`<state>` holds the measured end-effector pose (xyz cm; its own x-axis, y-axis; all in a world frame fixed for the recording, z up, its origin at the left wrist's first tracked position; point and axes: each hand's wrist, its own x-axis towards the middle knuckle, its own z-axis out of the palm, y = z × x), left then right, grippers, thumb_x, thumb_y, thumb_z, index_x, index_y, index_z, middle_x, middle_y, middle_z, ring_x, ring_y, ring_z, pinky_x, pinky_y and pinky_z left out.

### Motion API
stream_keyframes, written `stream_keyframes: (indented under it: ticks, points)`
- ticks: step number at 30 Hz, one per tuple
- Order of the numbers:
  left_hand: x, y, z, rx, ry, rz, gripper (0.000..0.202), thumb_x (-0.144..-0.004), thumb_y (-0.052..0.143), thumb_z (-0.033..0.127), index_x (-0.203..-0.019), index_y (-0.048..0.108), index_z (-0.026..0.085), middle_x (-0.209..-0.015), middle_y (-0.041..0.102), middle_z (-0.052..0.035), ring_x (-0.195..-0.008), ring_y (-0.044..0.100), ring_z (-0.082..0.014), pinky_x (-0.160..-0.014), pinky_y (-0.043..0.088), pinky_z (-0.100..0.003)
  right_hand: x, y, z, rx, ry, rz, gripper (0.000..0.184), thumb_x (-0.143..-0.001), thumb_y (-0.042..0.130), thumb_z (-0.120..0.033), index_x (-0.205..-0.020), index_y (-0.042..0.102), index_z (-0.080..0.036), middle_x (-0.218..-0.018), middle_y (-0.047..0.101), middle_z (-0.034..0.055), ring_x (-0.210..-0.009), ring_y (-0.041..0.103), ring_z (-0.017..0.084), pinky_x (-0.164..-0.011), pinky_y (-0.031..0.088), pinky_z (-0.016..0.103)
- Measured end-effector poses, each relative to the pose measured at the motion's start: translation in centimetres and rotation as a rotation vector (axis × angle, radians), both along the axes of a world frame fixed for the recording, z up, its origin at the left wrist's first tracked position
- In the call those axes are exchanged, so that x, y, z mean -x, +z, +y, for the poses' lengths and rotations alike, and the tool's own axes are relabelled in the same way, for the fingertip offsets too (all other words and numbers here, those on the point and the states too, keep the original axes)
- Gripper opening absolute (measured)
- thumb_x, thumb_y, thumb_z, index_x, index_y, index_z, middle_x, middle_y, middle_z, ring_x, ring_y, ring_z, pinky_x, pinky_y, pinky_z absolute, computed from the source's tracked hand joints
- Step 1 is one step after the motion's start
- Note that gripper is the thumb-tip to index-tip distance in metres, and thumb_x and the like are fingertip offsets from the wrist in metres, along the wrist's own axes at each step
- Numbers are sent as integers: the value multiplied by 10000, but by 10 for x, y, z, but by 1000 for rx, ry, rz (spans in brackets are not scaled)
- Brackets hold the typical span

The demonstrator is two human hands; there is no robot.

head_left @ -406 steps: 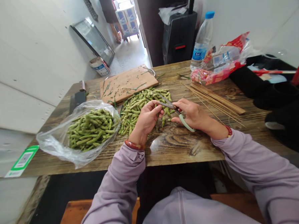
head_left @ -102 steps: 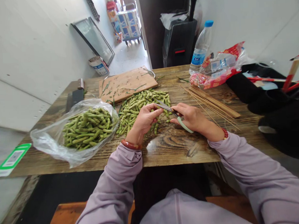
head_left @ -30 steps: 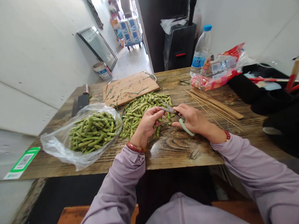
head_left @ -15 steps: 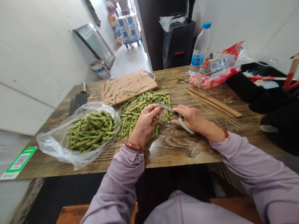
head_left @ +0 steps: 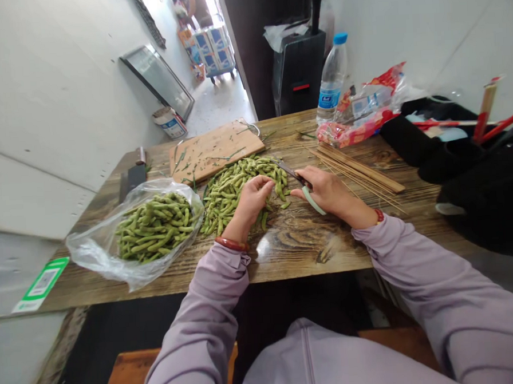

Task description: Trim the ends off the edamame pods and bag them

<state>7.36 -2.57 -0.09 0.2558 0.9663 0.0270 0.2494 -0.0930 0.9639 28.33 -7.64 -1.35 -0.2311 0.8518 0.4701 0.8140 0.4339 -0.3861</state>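
Note:
My left hand [head_left: 253,199] is pinched, thumb against forefinger, at the near edge of a loose pile of green soybean pods [head_left: 224,188] on the wooden table. Whatever lies between those fingertips is too small or hidden to make out. My right hand [head_left: 327,189] is closed around scissors with pale green handles [head_left: 313,201]. Their blades point to the upper left, over the right side of the pile, apart from my left hand. Left of the pile, a clear plastic bag [head_left: 97,259] lies open with many more pods [head_left: 155,227] in it.
A wooden cutting board [head_left: 220,148] with green scraps lies behind the pile, a cleaver [head_left: 134,178] to its left. Bamboo skewers [head_left: 361,169], a water bottle [head_left: 331,88], a red plastic package [head_left: 360,129] and a black holder [head_left: 467,204] occupy the right side.
The scissors' tips have moved away from my left fingertips, leaving a wider gap. My left hand stays pinched near the pile. The whole view has shifted slightly.

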Motion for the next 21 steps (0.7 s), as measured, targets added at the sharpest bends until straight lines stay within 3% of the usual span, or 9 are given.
stream_keyframes:
  ticks: [4,8,11,13,16,21]
  points:
    - [-12,-2,2,-284,-8,522,116,-849,662,246,-843,722,147,-857,733,-66,-839,648,-190,-818,464,-297,1,4,0,3,-14,-6,354,-909,691,-431,-1144,646,-169,-1013,672,99,-868,623,243,-712,431,312]
    - [-25,1,2,-305,-11,911,261,-856,692,373,-989,740,152,-974,757,-129,-922,675,-261,-801,458,-333,3,8,-1,28,-40,-17,334,-916,684,-425,-1135,649,-175,-1022,667,93,-862,627,237,-684,404,305]
    - [-31,0,5,-286,-27,1009,264,-864,678,392,-951,739,150,-979,753,-142,-912,670,-263,-774,444,-326,4,12,-1,43,-53,-3,350,-921,682,-421,-1168,642,-176,-1066,671,97,-905,638,236,-699,407,299]
    - [-31,0,8,-294,-39,965,210,-861,670,354,-869,732,153,-914,746,-118,-853,649,-232,-756,432,-309,3,13,0,40,-53,12,365,-913,695,-410,-1186,638,-174,-1107,671,105,-941,642,239,-718,416,297]
    - [-27,5,4,-293,-33,715,137,-798,699,282,-738,689,159,-742,686,-45,-728,578,-169,-710,412,-272,1,13,2,17,-53,33,372,-906,707,-393,-1192,642,-163,-1109,676,114,-946,647,244,-729,431,303]
    - [-6,24,-30,-55,13,171,182,-735,722,320,-746,635,161,-634,540,44,-561,431,-82,-548,344,-209,-4,2,9,-65,-79,119,373,-877,743,-360,-1179,654,-160,-1059,694,111,-921,657,245,-737,458,310]
